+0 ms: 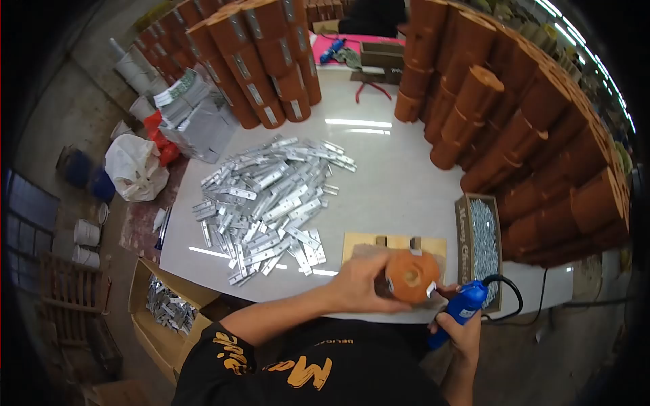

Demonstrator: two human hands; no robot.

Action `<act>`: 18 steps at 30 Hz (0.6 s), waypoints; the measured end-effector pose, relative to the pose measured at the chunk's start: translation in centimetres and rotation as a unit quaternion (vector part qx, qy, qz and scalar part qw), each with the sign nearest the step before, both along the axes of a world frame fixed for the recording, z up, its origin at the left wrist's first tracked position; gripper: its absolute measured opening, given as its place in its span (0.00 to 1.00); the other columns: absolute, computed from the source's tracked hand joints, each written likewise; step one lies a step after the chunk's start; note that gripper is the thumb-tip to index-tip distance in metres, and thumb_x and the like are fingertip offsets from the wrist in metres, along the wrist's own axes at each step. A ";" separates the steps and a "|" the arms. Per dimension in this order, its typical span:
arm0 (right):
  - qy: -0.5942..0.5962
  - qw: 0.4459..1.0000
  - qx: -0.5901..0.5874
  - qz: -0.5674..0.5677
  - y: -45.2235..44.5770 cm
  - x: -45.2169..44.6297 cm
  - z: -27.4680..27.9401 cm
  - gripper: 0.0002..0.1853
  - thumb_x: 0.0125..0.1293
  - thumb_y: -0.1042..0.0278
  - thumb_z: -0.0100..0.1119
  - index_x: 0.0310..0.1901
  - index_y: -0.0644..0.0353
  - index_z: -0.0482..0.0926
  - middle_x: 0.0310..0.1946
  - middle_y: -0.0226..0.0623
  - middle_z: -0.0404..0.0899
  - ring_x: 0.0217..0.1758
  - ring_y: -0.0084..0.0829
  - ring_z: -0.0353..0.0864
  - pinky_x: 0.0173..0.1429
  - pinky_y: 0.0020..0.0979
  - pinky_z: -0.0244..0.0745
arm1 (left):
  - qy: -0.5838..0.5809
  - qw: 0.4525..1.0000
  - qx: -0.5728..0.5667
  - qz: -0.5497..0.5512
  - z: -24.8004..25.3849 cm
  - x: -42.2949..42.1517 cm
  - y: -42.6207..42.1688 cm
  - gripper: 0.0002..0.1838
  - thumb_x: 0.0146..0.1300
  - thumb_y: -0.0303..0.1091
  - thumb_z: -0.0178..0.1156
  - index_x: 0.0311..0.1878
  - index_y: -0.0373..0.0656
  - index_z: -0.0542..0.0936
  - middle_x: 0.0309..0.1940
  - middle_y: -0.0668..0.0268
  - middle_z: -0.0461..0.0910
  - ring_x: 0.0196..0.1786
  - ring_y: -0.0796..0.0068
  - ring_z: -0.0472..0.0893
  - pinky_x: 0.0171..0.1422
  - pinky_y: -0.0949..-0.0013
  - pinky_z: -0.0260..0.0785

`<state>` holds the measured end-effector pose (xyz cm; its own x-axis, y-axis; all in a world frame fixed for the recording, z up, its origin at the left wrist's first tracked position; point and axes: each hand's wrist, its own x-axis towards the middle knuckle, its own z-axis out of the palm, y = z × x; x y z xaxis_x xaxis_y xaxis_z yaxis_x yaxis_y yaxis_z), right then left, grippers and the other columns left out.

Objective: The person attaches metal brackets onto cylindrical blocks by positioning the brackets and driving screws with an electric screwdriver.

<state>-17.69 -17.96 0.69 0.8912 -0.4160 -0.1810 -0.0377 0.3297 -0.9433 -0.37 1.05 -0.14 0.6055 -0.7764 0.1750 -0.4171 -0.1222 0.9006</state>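
My left hand [362, 283] is closed around an orange-brown cylinder [409, 279], whose round end with a central dimple faces up toward me. A bit of shiny metal shows on its right side. Under the cylinder is a light wooden board [359, 242] with two small dark blocks on it. My right hand [462, 333] grips a blue electric screwdriver [467, 303] with a black cord. Its tip points at the right side of the cylinder; whether they touch I cannot tell. Left of the board lies a heap of flat metal strips with holes [271, 196].
A long box of small screws [482, 233] stands right of the board. Tall stacks of orange-brown cylinders rise at the back left [261, 74] and along the right [535, 142]. Red-handled pliers [372, 88] lie at the back. A cardboard box [145, 298] sits below the table's left edge.
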 end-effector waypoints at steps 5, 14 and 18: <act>0.028 1.000 -0.004 -0.001 -0.8 -0.4 0.4 0.28 0.54 0.75 0.72 0.54 0.66 0.68 0.52 0.60 0.79 0.23 0.29 0.81 0.28 0.29 0.81 | -0.017 0.977 -0.036 0.208 -1.2 12.9 -1.7 0.48 0.42 0.61 0.76 0.61 0.35 0.73 0.45 0.51 0.84 0.49 0.60 0.85 0.53 0.61 0.75; 0.125 0.991 -0.034 -0.043 -1.1 -2.0 1.0 0.21 0.60 0.73 0.68 0.54 0.66 0.74 0.42 0.46 0.84 0.23 0.23 0.77 0.29 0.23 0.72 | -0.028 0.856 0.170 0.487 -4.7 33.8 -7.8 0.43 0.45 0.62 0.72 0.55 0.38 0.72 0.50 0.51 0.82 0.54 0.51 0.81 0.58 0.55 0.73; 0.143 0.987 -0.027 -0.074 -1.4 -1.6 2.2 0.22 0.58 0.75 0.68 0.53 0.66 0.73 0.49 0.49 0.83 0.23 0.22 0.77 0.29 0.23 0.73 | -0.017 0.827 0.138 0.545 -7.7 37.7 -8.1 0.49 0.47 0.57 0.73 0.66 0.40 0.64 0.53 0.49 0.81 0.55 0.47 0.80 0.60 0.53 0.71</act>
<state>-19.27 -19.40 2.90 0.7352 -0.5543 -0.3902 -0.2599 0.3012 -0.9175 37.36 -7.03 -7.83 0.9700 0.2145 0.1140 0.0516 -0.6405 0.7662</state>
